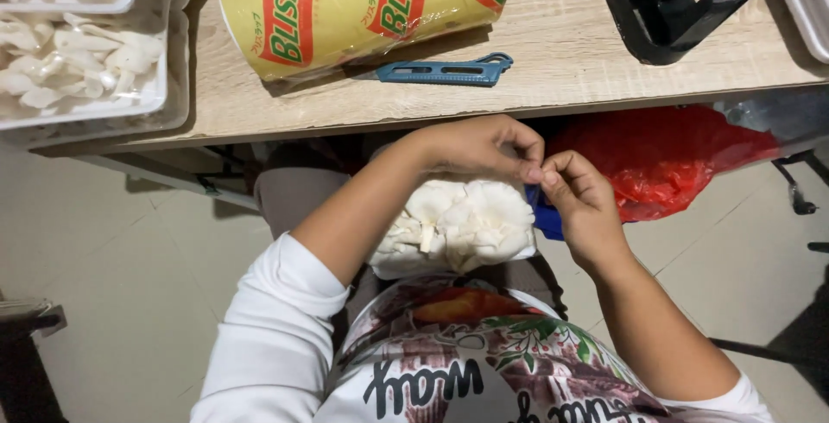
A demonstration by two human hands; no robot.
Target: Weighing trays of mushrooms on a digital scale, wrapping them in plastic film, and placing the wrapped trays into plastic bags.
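Observation:
A pack of white oyster mushrooms (458, 224) rests on my lap, below the table edge. My left hand (479, 145) reaches over it from the left and my right hand (580, 198) comes in from the right. The fingertips of both hands meet and pinch together at the pack's far right corner. What lies between them is too small to make out. A bit of blue (544, 220) shows under the pack, beside my right hand.
On the wooden table (553, 60) lie a big yellow roll of cling film (363, 4), a blue cutter (445, 70) and a black tape dispenser (665, 9). White trays of mushrooms (82, 65) stand at the left. A red plastic bag (665, 160) sits under the table.

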